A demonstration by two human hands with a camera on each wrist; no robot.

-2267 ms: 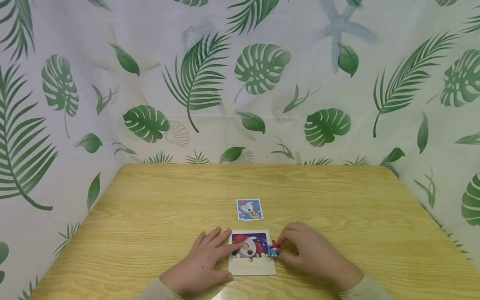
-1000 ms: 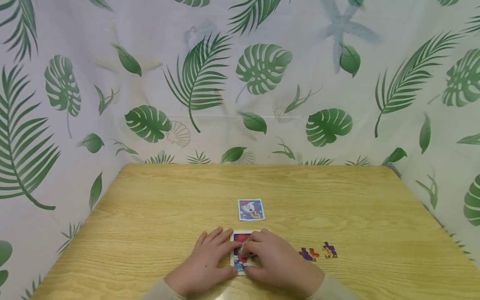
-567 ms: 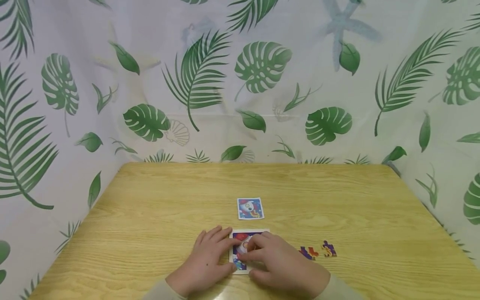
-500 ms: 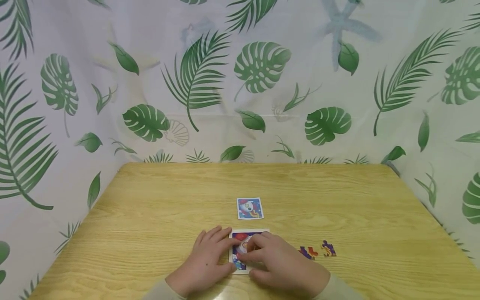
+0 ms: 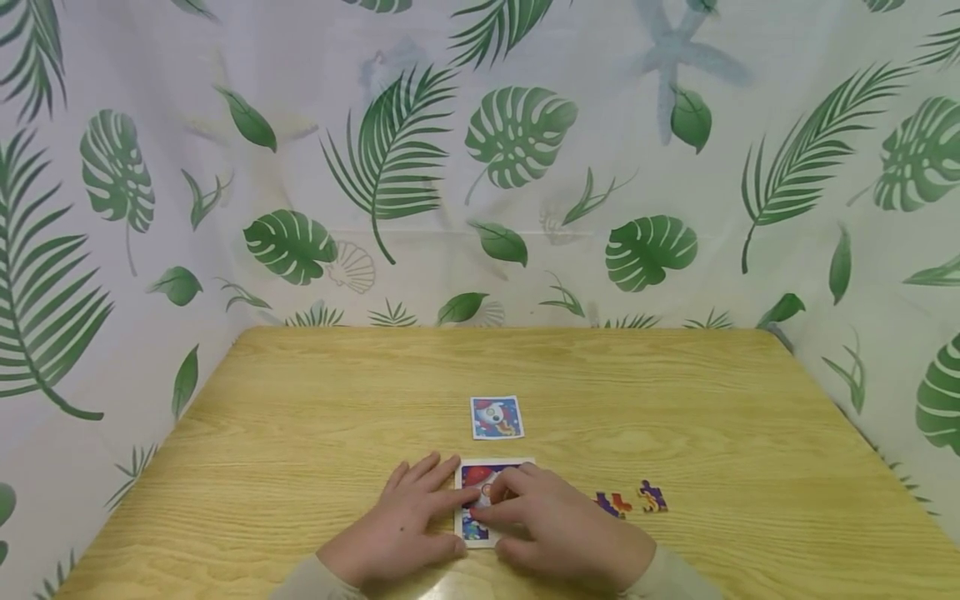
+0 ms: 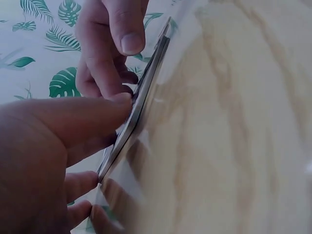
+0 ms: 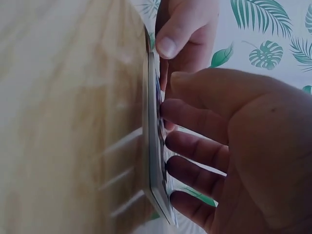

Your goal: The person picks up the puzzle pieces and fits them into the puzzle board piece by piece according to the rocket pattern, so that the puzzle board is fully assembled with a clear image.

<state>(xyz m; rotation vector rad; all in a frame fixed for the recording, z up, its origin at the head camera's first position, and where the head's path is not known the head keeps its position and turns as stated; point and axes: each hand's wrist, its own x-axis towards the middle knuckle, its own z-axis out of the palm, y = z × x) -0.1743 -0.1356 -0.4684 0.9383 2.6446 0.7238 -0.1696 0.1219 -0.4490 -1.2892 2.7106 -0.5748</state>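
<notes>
A small square jigsaw puzzle with a white frame [image 5: 480, 544] lies near the table's front edge. My left hand [image 5: 401, 527] rests along its left side, fingers spread, index finger reaching onto the picture. Blue pieces [image 5: 474, 530] fill the frame's lower left corner. My right hand [image 5: 562, 527] lies over the right part, its bent fingertips touching the picture and hiding much of it. Seen from the right wrist, the right fingers [image 7: 197, 146] touch the puzzle board [image 7: 154, 122], the thumb apart from them. In the left wrist view, the left thumb [image 6: 92, 119] is at the board's edge.
Loose puzzle pieces lie to the right of the right hand, one purple and red [image 5: 611, 504] and one purple and orange [image 5: 652, 497]. A picture card [image 5: 497, 417] lies behind the puzzle. A leaf-printed cloth [image 5: 420, 183] hangs beyond the wooden table [image 5: 337, 375].
My right hand, which pinched a blue and red piece beside the frame, has moved left onto the puzzle. Blue now shows in the lower left corner. My left hand has barely moved.
</notes>
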